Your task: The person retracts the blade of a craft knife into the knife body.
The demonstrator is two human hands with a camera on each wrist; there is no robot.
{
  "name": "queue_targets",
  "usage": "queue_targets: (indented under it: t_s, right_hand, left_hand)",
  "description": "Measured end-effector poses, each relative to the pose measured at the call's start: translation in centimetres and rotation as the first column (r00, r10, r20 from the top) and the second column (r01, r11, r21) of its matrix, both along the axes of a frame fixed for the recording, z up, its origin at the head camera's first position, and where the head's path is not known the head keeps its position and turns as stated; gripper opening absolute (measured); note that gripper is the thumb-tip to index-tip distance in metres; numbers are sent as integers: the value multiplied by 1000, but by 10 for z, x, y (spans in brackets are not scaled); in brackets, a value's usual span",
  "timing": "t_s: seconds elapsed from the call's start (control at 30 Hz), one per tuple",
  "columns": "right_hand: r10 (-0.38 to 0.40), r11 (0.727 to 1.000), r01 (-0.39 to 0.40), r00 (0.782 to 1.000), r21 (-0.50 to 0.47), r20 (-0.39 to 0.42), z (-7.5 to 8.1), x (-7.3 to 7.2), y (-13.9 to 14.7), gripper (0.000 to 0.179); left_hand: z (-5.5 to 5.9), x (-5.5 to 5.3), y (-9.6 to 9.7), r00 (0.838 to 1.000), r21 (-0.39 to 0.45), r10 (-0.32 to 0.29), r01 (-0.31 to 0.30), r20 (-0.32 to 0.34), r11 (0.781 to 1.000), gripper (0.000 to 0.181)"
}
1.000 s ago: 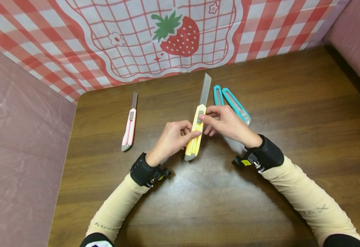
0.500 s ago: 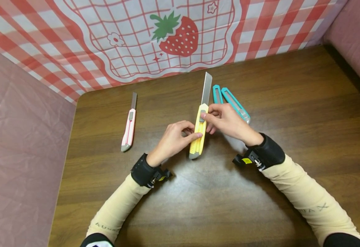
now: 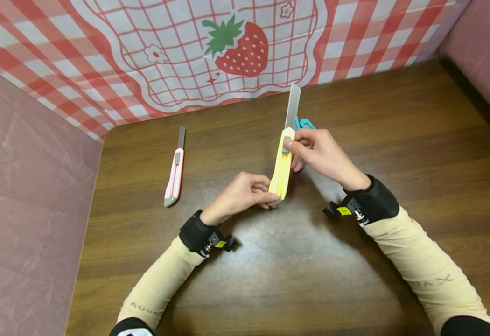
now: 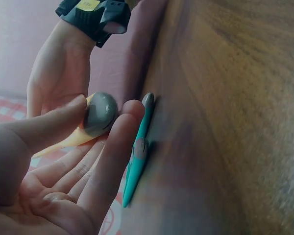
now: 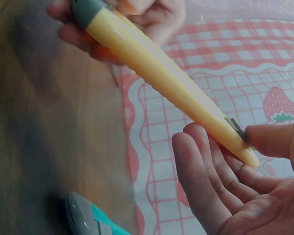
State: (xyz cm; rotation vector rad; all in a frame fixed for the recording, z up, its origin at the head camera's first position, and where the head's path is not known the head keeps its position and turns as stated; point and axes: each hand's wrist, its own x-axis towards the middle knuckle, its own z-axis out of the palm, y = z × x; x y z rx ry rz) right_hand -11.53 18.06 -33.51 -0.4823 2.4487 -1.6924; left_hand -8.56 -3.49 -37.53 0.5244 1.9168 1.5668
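A yellow utility knife [image 3: 283, 170] is held up in both hands, its long blade [image 3: 293, 106] extended and pointing away. My left hand [image 3: 242, 191] pinches the handle's lower end between thumb and fingers; in the left wrist view the grey end cap [image 4: 101, 115] shows between them. Near the blade end, my right hand [image 3: 320, 151] grips the handle, with its thumb on the grey slider [image 3: 286, 143]. The right wrist view shows the yellow handle [image 5: 157, 73] side-on, slanting between the two hands, above the table.
A pink utility knife [image 3: 175, 177] lies at the left of the wooden table [image 3: 245, 289], blade out. Two teal utility knives [image 3: 307, 123] lie behind the right hand, mostly hidden by it. A checked strawberry cloth [image 3: 245, 51] hangs along the back edge.
The yellow knife has moved away from the body and to the right. My left hand has slid down the handle to its grey end; the right hand stays at the slider.
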Motion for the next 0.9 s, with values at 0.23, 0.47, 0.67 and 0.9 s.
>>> queue_targets:
  t_s: [0.23, 0.47, 0.67, 0.9]
  right_hand:
    - [-29, 1000, 29, 1000, 10, 4, 12, 2, 1, 20]
    - [-55, 999, 55, 999, 0, 1, 33, 12, -7, 26]
    - [-70, 997, 70, 998, -19, 2, 22, 8, -3, 31]
    - [-77, 997, 77, 997, 13, -13, 32, 12, -5, 31]
  left_hand:
    - [-4, 1, 3, 1000, 49, -1, -1, 22, 999, 8]
    - [-7, 3, 6, 1000, 48, 6, -6, -13, 999, 8]
    - [-9, 4, 7, 1000, 36, 2, -1, -22, 999, 8]
    - [-11, 5, 8, 999, 39, -7, 8, -34, 999, 8]
